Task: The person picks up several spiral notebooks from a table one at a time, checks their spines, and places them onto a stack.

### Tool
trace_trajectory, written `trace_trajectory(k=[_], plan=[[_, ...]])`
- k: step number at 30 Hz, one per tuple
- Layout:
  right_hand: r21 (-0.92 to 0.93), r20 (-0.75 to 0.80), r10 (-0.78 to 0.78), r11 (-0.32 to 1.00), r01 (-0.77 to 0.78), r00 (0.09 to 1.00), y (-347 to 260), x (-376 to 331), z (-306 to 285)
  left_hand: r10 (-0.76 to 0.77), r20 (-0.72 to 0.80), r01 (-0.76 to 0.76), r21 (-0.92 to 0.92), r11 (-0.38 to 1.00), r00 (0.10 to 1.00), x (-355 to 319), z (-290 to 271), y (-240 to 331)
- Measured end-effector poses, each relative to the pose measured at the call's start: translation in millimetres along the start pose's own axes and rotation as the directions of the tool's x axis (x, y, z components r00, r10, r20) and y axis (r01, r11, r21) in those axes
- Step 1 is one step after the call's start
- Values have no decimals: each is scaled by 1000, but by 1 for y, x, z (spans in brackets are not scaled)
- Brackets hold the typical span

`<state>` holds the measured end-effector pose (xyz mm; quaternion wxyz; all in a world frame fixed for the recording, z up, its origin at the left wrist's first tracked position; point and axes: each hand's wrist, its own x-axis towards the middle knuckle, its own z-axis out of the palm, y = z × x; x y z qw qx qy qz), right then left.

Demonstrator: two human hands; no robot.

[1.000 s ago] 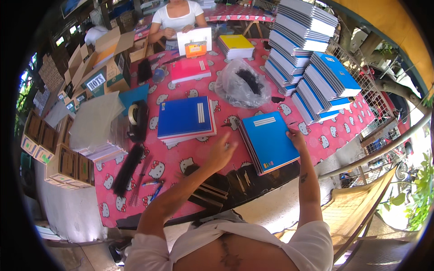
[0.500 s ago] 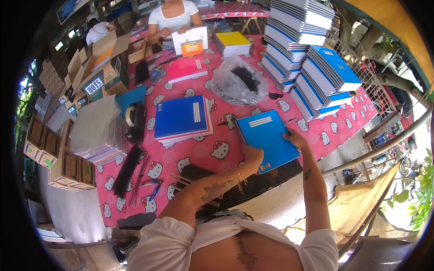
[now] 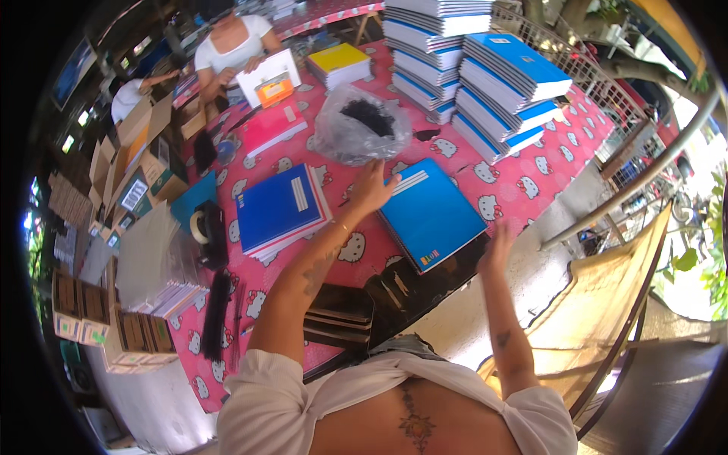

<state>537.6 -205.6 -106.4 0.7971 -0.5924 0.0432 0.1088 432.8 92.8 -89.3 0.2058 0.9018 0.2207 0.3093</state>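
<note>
A light-blue spiral notebook point(image 3: 434, 216) lies face up near the table's front edge, its bound side toward the left. My left hand point(image 3: 373, 186) reaches over its upper left corner, fingers extended toward a clear plastic bag point(image 3: 334, 133) of black bristly pieces. Whether those fingers touch the notebook or the bag, I cannot tell. Off the notebook's right edge, my right hand point(image 3: 495, 250) is held with its fingers stretched out and nothing in them. Left of my left forearm sits a short stack of notebooks with a dark-blue cover point(image 3: 273, 208) on top.
Tall stacks of blue notebooks point(image 3: 504, 91) stand at the back right. Across the pink patterned table point(image 3: 353, 246), a person point(image 3: 235, 49) holds a white booklet. A tape dispenser point(image 3: 208, 235), pink notebook point(image 3: 273, 129), yellow notebook point(image 3: 339, 57) and open cartons point(image 3: 144, 163) occupy the left and back.
My left hand has moved from the notebook's lower left side up to its upper left corner. My right hand has let go of the right edge. The whole view has shifted.
</note>
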Motion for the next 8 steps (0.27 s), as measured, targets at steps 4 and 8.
trace_trajectory(k=[4, 8], plan=[[58, -43, 245, 968, -243, 969, 25, -62, -9, -10, 384, -1, 26, 1000, 923, 45, 30, -10], [-379, -140, -181, 918, 117, 973, 32, -68, -13, -65, 544, -113, 287, 951, 837, 60, 52, -27]])
